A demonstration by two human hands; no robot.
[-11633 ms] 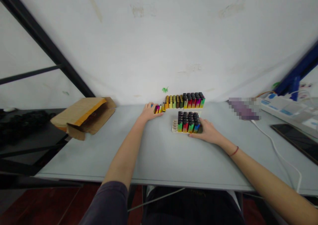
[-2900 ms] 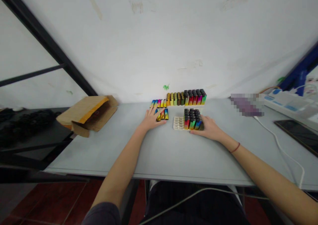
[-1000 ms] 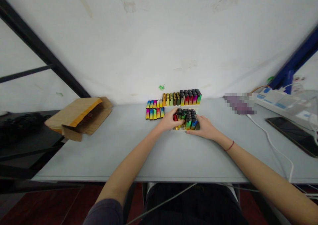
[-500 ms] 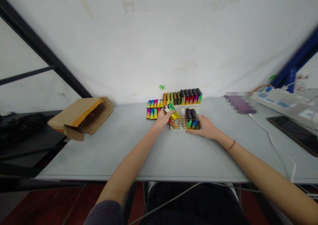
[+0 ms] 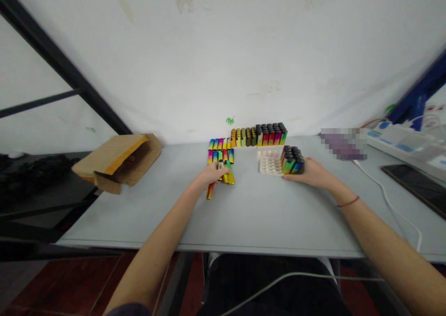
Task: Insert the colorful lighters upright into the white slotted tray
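Observation:
My left hand is closed around several shiny lighters, green and gold, just above the table. One red and gold lighter slants down below the fingers. At the right, my right hand grips the end of a white tray with round holes. Black-topped lighters stand upright at that end, against the palm; the tray's left holes hold nothing. Beyond my left hand, colourful lighters lie flat in two rows, a back row and a front row.
By the wall stand gold-topped lighters and a block of black-topped lighters. An open cardboard box lies at left. A power strip, a dark phone and a white cable are at right.
My left hand has moved left, away from the tray, with the lighters in it. My right hand and the tray with its upright lighters have slid to the right.

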